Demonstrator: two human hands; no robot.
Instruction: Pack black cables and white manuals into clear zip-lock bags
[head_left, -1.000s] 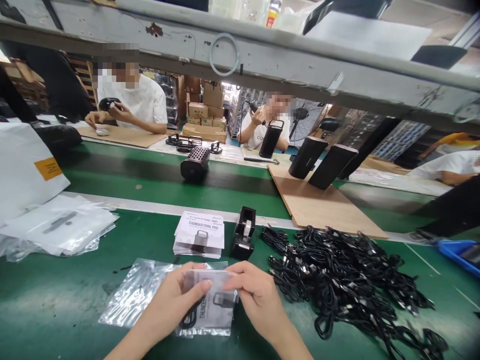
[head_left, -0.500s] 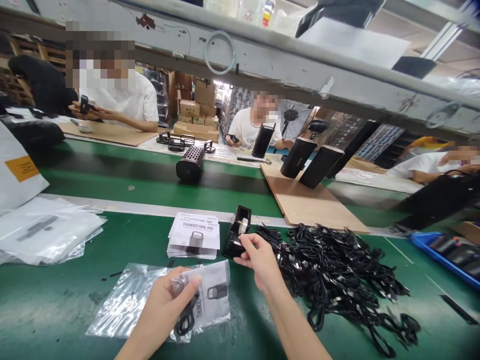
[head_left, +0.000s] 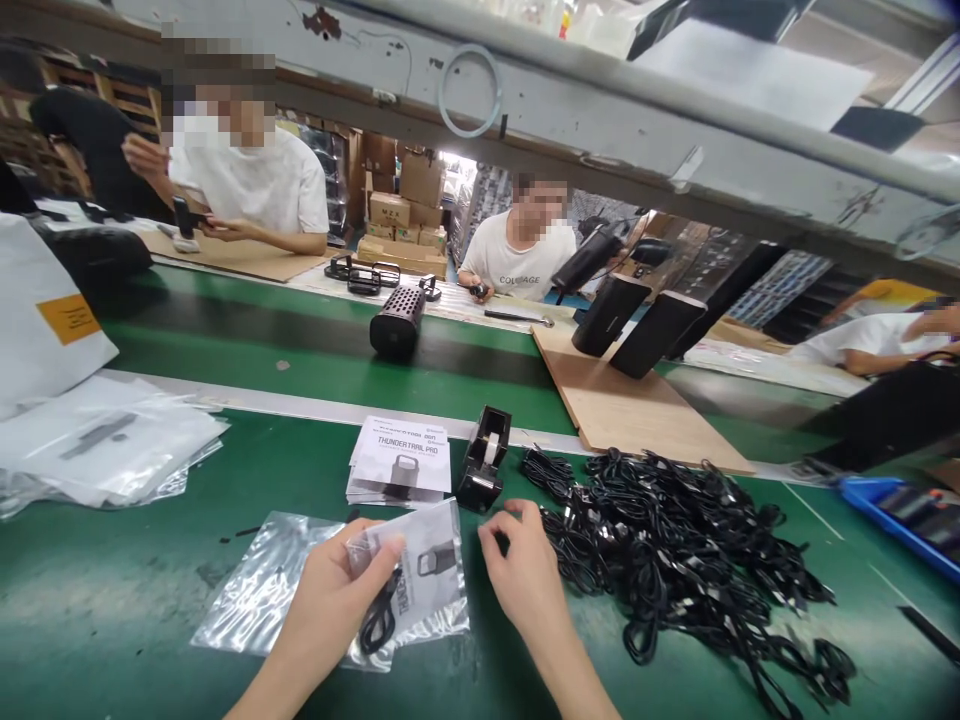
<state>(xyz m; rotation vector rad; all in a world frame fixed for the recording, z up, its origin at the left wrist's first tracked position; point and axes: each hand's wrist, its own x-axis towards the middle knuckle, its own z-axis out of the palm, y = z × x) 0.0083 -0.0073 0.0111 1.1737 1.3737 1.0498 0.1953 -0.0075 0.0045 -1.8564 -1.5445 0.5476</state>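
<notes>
"Two hands: what states?"
"Left hand point(head_left: 339, 580) pinches the clear bag point(head_left: 429, 612), toward seven o'clock; right hand point(head_left: 519, 565), at the bag's three, curls nearly closed, any hold indiscernible."
"Hazard?"
"Should the pinch slacken, cable point(head_left: 387, 602) and leaflet point(head_left: 437, 556) could slip."

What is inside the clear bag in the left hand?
A printed leaflet and a black cable; what lies beneath the left hand cannot be seen.

Hands point(head_left: 519, 570) bare, fingers point(head_left: 517, 518) slim. Wrists point(head_left: 304, 630) bare. Forearms point(head_left: 566, 675) bare to view's lower edge, slender, tapering wristward.
</notes>
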